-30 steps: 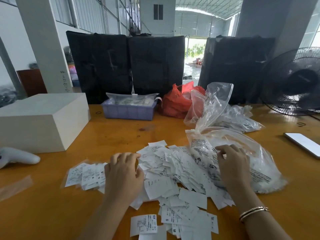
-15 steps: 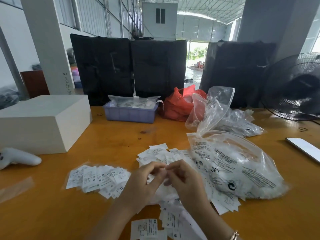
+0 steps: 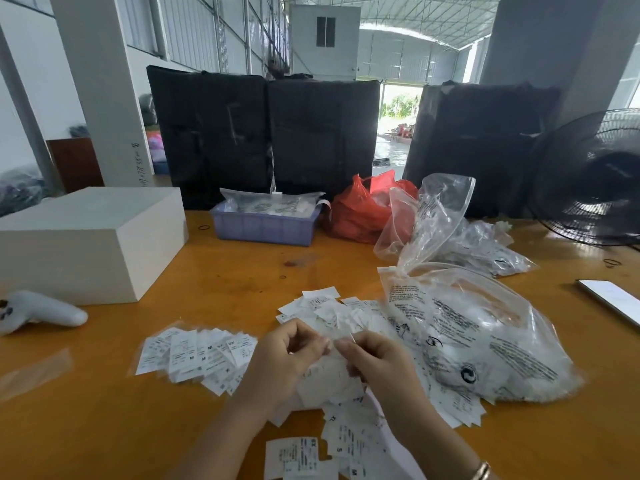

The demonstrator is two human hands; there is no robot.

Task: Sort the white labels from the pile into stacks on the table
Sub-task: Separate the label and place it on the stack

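1 orange table (image 3: 242, 271), warehouse hall beyond

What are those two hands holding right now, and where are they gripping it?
Both hands, left and right, pinch white labels between fingertips above the pile. Blur hides which edge they grip.

left hand (image 3: 287, 362) | right hand (image 3: 377, 365) | fingers curled, fingertips meeting, pinching
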